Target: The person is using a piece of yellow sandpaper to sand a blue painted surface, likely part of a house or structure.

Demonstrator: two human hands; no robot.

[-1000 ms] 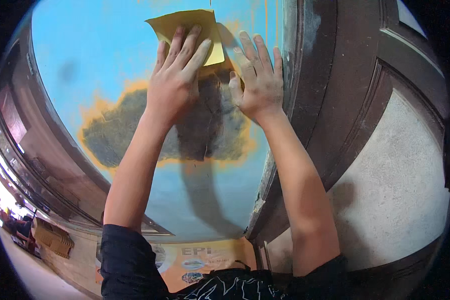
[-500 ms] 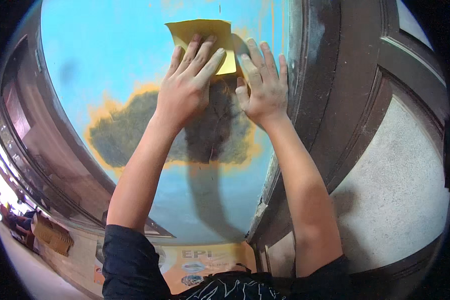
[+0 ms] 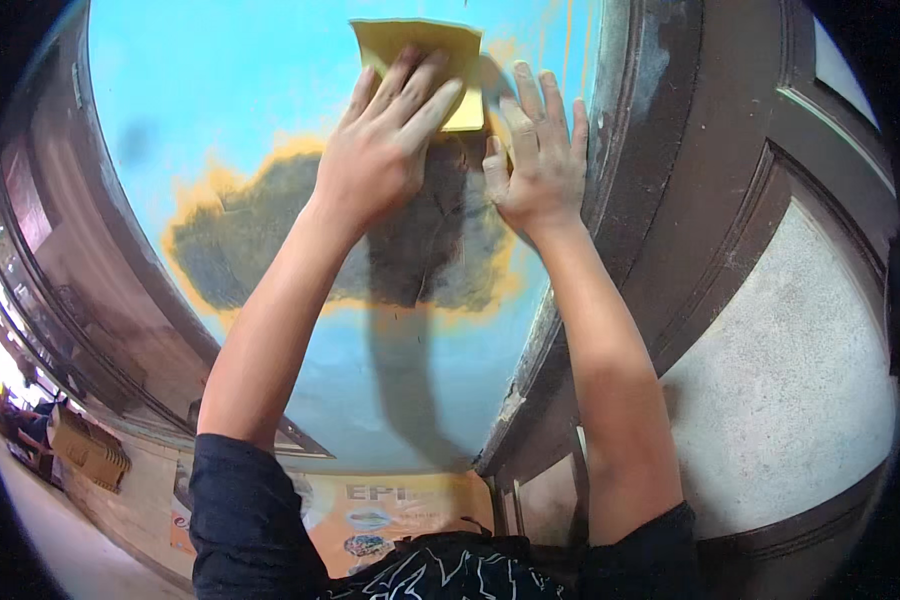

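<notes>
"Much changed?"
"Little: left hand [image 3: 372, 168] flat, fingers outstretched, sheet [image 3: 464, 52] still beneath them; right hand [image 3: 543, 180] spread alongside."
"Meaning?"
"Work seems to stay put, the patch [image 3: 410, 240] below those fingers."

Two bare arms in black sleeves [image 3: 250, 510] reach up a blue wall [image 3: 220, 90]. The left hand [image 3: 375, 165] lies flat on a yellow sheet [image 3: 420, 42]; the right hand [image 3: 542, 175] spreads just beside it. Below the sheet sits a dark, orange-edged patch [image 3: 255, 235]; dark woodwork [image 3: 660, 150] stands at right.
</notes>
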